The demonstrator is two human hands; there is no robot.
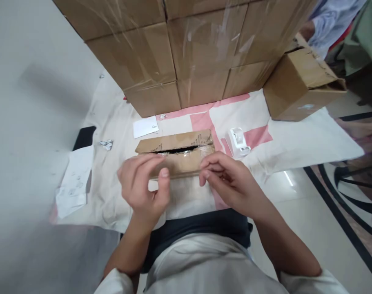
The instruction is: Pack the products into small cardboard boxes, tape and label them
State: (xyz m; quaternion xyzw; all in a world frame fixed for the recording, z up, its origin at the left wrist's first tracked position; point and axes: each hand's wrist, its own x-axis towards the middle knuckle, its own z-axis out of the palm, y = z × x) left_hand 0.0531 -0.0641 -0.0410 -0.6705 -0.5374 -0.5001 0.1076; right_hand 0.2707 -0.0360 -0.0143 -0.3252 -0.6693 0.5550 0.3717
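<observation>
A small cardboard box (179,165) lies in front of me on the cloth, its top flaps parted by a dark, ragged slit with bits of clear tape along it. Over its left end is my left hand (143,177), fingers curved and thumb held apart, with nothing visible in it. At the box's right end, the fingers of my right hand (225,177) are curled in toward the thumb. Whatever they may pinch is hidden or too small to make out. A white tape dispenser (238,143) stands just beyond that hand.
Stacked, taped cardboard boxes (201,53) rise behind the work area. An open carton (296,90) sits at the right. White papers (75,179), a white card (145,127) and crumpled scraps (106,144) lie on the cloth (118,208). Another person's sleeve (329,28) shows at upper right.
</observation>
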